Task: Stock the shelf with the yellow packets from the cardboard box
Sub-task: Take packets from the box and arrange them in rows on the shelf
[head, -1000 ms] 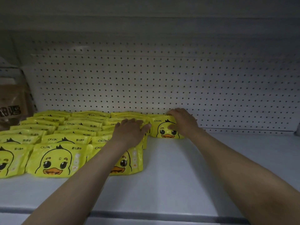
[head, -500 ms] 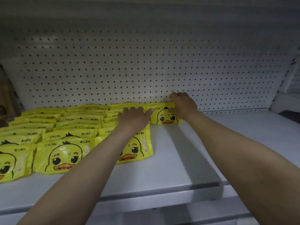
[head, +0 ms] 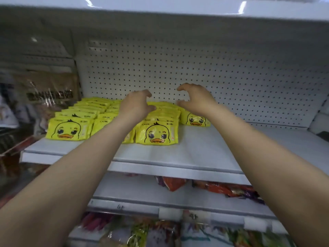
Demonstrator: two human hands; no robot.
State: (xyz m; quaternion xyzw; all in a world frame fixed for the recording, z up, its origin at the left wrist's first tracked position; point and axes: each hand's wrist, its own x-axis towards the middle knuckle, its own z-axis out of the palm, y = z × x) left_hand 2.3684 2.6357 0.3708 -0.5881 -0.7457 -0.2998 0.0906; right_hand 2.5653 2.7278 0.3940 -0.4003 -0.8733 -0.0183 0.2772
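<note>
Above packets (head: pixel 156 133) — both hands empty; apart.

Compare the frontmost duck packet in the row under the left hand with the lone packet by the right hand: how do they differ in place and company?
The front duck packet lies near the shelf middle, heading a row of overlapping packets; the lone packet sits farther back, close to the pegboard, with nothing in front of it. The front packet shows its whole face; the lone packet's top is hidden by the right hand. Both are yellow, duck-printed and lie flat.
</note>
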